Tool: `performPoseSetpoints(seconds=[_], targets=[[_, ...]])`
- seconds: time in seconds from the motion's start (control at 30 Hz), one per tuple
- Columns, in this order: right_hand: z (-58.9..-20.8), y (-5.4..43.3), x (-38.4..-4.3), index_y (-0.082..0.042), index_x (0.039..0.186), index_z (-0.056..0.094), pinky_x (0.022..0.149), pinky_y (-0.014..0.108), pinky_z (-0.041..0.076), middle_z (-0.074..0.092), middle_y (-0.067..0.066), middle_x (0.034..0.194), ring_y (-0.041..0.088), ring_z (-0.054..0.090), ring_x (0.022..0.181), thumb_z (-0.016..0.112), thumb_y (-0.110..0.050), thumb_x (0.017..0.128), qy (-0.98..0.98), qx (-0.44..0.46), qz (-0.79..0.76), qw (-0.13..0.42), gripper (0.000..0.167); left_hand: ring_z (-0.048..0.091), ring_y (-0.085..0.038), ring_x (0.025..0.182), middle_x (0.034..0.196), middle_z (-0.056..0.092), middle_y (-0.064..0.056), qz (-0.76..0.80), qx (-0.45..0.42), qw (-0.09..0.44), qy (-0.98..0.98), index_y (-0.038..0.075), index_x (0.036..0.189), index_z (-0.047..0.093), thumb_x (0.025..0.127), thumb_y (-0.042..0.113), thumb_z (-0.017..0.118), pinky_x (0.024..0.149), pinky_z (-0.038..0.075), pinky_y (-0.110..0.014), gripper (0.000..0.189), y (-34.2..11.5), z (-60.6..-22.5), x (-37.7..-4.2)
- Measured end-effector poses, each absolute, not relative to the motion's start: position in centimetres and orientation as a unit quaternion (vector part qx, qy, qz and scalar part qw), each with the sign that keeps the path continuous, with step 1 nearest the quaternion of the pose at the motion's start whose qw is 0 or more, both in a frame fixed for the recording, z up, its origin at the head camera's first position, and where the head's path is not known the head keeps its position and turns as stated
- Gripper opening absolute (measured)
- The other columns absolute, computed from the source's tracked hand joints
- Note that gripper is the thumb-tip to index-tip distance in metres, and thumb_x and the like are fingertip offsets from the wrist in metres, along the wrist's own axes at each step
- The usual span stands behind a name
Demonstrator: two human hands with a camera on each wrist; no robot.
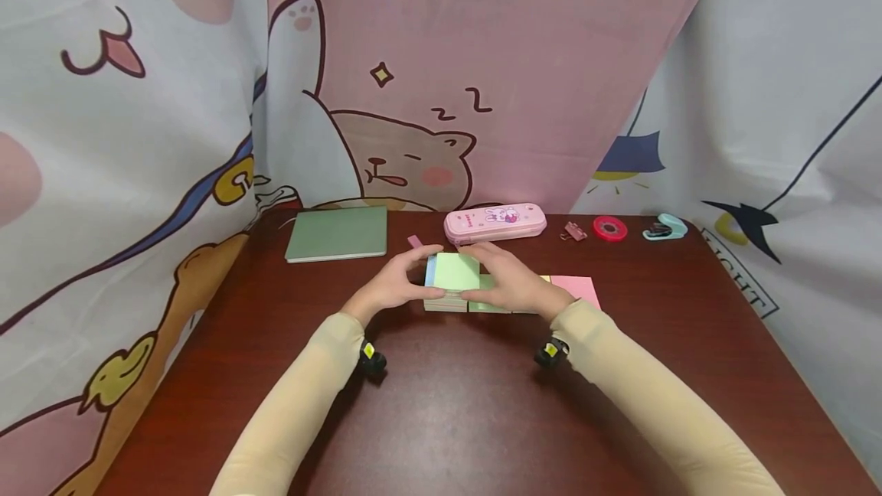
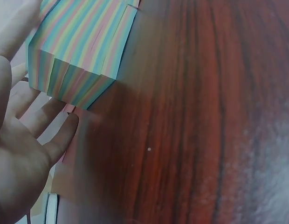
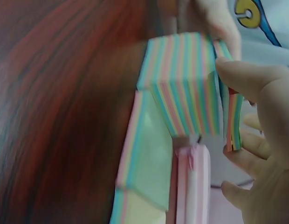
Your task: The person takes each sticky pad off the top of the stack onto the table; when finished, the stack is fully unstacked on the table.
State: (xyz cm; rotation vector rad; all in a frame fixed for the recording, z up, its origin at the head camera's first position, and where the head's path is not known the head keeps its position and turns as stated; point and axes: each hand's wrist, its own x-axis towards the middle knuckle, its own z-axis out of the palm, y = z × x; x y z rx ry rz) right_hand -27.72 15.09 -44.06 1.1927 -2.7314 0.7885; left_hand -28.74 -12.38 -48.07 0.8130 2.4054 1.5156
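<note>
Paper stack [image 1: 456, 275] shows pale green above pink, yellow and blue stripes.

Matt paper note stack [image 1: 457, 272], glossy wood-grain table [image 1: 441, 412], creased cloth backdrop [image 1: 551, 60]

- Note stack [image 2: 84, 46]: sides striped in pink, yellow, blue and green; pale green top
- Three note pads in the row: pale green [image 1: 491, 301], pale yellow [image 3: 144, 210], pink [image 1: 577, 289]
- Notebook [image 1: 338, 234]: muted green cover, whitish page edges
- Pencil case [image 1: 492, 225]: pink, printed with a white rabbit
- Clip [image 1: 575, 231]: dusty pink
- Tape roll [image 1: 600, 229]: bright red
- Stapler [image 1: 674, 226]: pale aqua, dark parts
- Desk [image 1: 441, 412]: dark reddish brown, streaky wood grain
- Sleeves [image 1: 296, 396]: plain cream
- Cloth [image 1: 565, 37]: pink and white, brown-outlined cartoon animals
</note>
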Motion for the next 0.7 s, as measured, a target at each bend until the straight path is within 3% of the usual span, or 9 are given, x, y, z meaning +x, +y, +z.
performPoseSetpoints(seconds=[0.33,0.7], targets=[[-43.7,25.0,-27.3,-0.006,0.151,0.052,0.114,0.06,0.042,0.054,0.012,0.15,0.032,0.049,0.139,0.09,-0.027,0.082,-0.908,0.312,0.28,0.012,0.082,0.061,-0.029,0.131,0.141,0.065,-0.01,0.497,0.263,0.087,0.822,0.007,0.154,0.052,0.086,0.021,0.09,0.111,0.05,-0.05,0.079,-12.4,-48.5,-28.6],[-46.3,37.3,-26.1,-0.006,0.152,0.048,0.107,0.074,0.04,0.051,0.02,0.15,0.041,0.048,0.133,0.088,-0.014,0.079,-0.942,0.193,0.274,-0.007,0.083,0.063,-0.027,0.126,0.137,0.067,-0.009,0.492,0.259,0.089,0.827,0.008,0.153,0.053,0.085,0.024,0.09,0.109,0.052,-0.049,0.079,-12.5,-48.4,-28.7]])
